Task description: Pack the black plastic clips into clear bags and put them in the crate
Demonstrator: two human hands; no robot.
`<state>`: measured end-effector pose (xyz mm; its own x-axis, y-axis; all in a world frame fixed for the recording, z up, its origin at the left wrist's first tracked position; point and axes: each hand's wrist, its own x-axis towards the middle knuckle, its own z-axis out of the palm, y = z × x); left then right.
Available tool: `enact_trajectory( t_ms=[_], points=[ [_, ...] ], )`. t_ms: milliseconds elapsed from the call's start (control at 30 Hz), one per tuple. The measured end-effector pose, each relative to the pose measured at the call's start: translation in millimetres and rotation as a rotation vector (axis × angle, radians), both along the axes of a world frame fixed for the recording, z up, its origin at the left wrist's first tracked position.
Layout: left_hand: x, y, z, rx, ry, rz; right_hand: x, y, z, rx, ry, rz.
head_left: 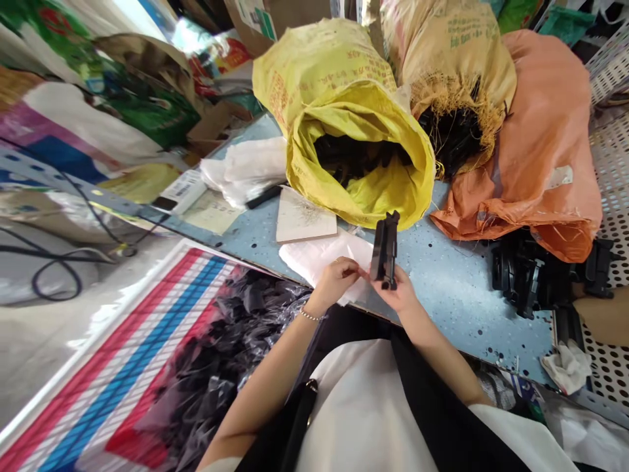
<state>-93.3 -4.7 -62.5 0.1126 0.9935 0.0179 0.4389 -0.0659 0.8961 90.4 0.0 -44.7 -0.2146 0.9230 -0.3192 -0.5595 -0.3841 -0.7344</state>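
A narrow black plastic part (384, 249) stands up from my right hand (400, 294), whose fingers are closed around its lower end. My left hand (337, 282), with a beaded bracelet at the wrist, is just to the left, its fingertips pinched together close to the right hand's fingers. What the left fingers hold, if anything, is too small to make out. Under and behind both hands lies a stack of thin white sheets or bags (324, 255) at the table's front edge. Right behind the black part, a yellow woven sack (304, 164) gapes open with dark parts inside.
On the blue table (457, 288) stand a tan sack (462, 46) and an orange sack (545, 131), with several black parts (525, 269) spilling out. A flat board (304, 219) lies left of the hands. Below is a striped crate (162, 314) with many bagged dark pieces.
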Motion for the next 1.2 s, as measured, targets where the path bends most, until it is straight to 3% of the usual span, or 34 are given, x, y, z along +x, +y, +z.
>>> enact_trajectory(
  t_ms=[67,167,233,333,433,533,667,767,833,900,967,1033,1133,1200],
  points=[
    [-5,-5,2.7,0.091,0.091,0.035,-9,7,-5.7,0.029,-0.066,-0.086],
    [-14,-11,4.7,0.252,0.323,-0.038,14,-4,-10.8,0.004,-0.118,-0.073],
    [-17,-9,3.2,0.287,0.430,-0.074,40,-23,-10.0,-0.058,-0.110,0.012],
    [-11,-3,-0.3,0.280,0.373,-0.055,67,-53,-7.4,-0.245,-0.040,0.227],
    [-3,-2,3.6,0.291,0.246,-0.100,69,-63,-11.8,-0.463,0.130,0.454],
    [-1,-13,18.0,0.351,0.229,-0.150,55,-54,-20.9,-0.507,0.276,0.511],
    [-14,-29,36.6,0.403,0.298,-0.055,40,-38,-25.0,-0.425,0.301,0.460],
    [-18,-37,37.4,0.399,0.333,0.032,37,-34,-25.3,-0.407,0.222,0.489],
    [-9,-43,32.0,0.426,0.317,-0.029,33,-34,-27.6,-0.373,0.091,0.417],
    [9,-51,25.6,0.468,0.255,-0.187,27,-35,-30.7,-0.314,-0.041,0.281],
    [27,-57,21.8,0.474,0.168,-0.318,22,-36,-32.1,-0.198,-0.203,0.152],
    [39,-61,22.6,0.426,0.098,-0.362,20,-38,-29.0,-0.032,-0.436,0.093],
    [41,-64,33.5,0.366,0.067,-0.391,22,-46,-15.4,0.183,-0.731,0.152],
    [35,-70,45.4,0.367,0.099,-0.431,24,-52,-3.9,0.213,-0.703,0.270]
  ],
)
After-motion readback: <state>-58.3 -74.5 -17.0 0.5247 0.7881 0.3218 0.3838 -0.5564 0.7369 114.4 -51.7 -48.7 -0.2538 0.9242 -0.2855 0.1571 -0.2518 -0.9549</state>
